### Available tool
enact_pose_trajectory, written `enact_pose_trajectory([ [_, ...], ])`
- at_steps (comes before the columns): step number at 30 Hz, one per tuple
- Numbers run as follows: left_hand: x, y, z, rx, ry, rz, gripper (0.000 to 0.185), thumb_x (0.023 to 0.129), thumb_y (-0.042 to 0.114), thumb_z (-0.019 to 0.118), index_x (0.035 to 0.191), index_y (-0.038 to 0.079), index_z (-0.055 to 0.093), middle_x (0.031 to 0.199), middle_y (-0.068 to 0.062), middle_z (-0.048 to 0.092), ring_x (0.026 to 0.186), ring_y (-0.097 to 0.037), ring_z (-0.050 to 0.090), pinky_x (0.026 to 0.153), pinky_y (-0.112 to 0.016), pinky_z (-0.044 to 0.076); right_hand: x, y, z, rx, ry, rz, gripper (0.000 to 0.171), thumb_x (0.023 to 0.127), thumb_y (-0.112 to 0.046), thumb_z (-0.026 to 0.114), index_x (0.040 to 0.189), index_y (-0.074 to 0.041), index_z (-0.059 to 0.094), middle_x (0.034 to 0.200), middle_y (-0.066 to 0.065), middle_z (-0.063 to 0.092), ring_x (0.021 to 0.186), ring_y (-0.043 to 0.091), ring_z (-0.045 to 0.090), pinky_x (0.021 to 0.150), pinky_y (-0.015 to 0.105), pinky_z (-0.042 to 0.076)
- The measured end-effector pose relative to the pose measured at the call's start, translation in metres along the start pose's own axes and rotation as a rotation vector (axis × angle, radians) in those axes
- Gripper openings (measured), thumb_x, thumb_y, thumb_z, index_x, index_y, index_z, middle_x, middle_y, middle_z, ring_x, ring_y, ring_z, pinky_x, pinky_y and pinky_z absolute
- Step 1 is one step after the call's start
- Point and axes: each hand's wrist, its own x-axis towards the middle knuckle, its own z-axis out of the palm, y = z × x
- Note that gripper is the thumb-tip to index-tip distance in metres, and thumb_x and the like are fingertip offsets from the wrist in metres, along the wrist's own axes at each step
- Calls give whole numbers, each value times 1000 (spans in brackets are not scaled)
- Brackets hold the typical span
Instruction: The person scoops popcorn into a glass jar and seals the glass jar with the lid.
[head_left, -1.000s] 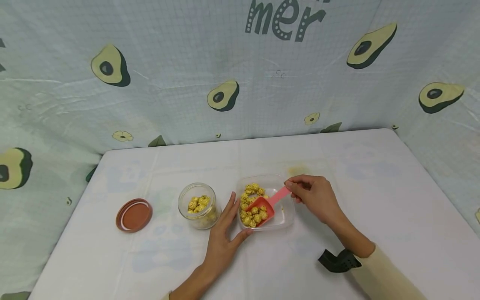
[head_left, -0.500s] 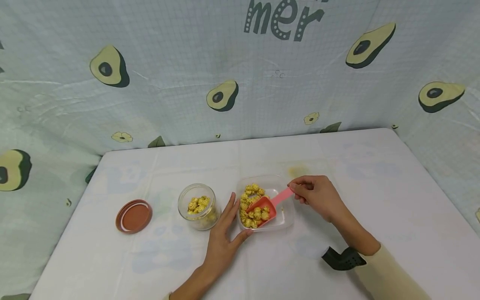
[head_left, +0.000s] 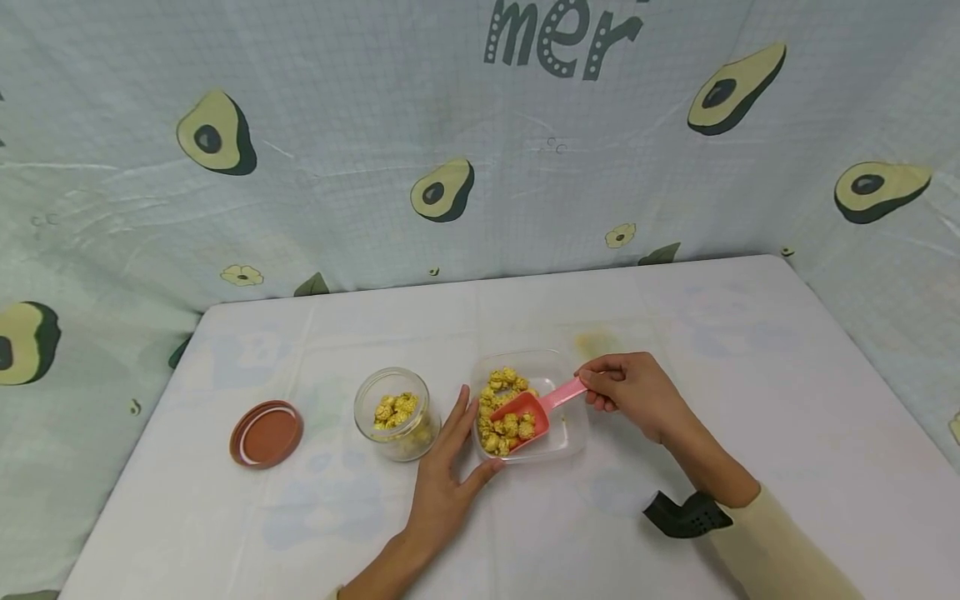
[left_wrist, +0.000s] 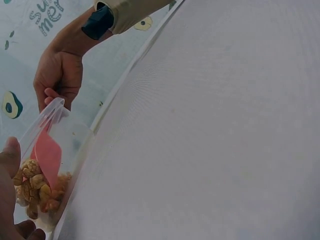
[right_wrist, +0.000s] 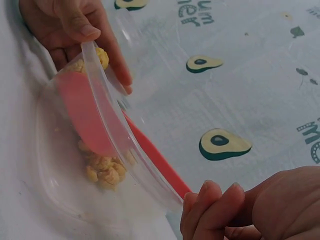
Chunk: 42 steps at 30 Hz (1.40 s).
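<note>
Scoop (head_left: pixel 525 410), pink plastic, pinched by its handle in our right hand (head_left: pixel 630 392), blade among popcorn (head_left: pixel 501 417). Our left hand (head_left: pixel 448 483), fingers straight, braces the clear tub (head_left: pixel 570 433) against sliding; open jar (head_left: pixel 395 412) stands just beside on the bench (head_left: pixel 750 400).

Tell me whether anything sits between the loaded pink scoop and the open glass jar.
Yes. The left hand rests against the clear container, fingers lying between the pink scoop and the glass jar.

Lighting: bright, even, diffuse; shadows faint.
Head view bows outward at its edges; both wrist views blur close up.
</note>
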Motion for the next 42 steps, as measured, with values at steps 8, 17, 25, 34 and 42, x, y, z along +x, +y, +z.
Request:
enact_pose_trajectory([
  [8,-1,1,-1,8,-2,-4,73,82,11,75,146,5,39,155,-10,27,140,-23,27,112,-21,24,-1,0,-1,52,2,28,26,94,-13,62,108,9,64,74,10,66,64,14,58,60,25,56],
  [17,0,1,0,11,0,10,74,82,10,75,146,5,39,155,-9,27,139,-24,28,112,-21,25,-3,-4,-4,1,-21,21,27,94,-17,64,107,7,65,73,9,65,65,16,58,62,29,57],
  [25,1,2,-1,0,4,21,74,82,11,75,146,5,39,154,-9,27,139,-25,28,112,-21,25,-4,-7,-6,20,-59,69,27,93,-13,63,108,10,62,72,9,66,63,14,59,63,29,57],
  [34,1,2,-1,13,-7,-15,74,83,13,75,146,7,39,155,-8,27,140,-22,27,112,-22,24,-2,-6,-8,43,-58,84,27,94,-12,62,109,10,61,73,9,66,63,13,59,64,28,57],
  [42,0,2,-1,15,-11,-36,74,83,15,75,147,8,38,155,-9,26,140,-21,26,112,-22,23,0,-5,-12,55,-47,90,29,95,-13,62,111,10,61,74,9,66,64,12,58,63,26,57],
])
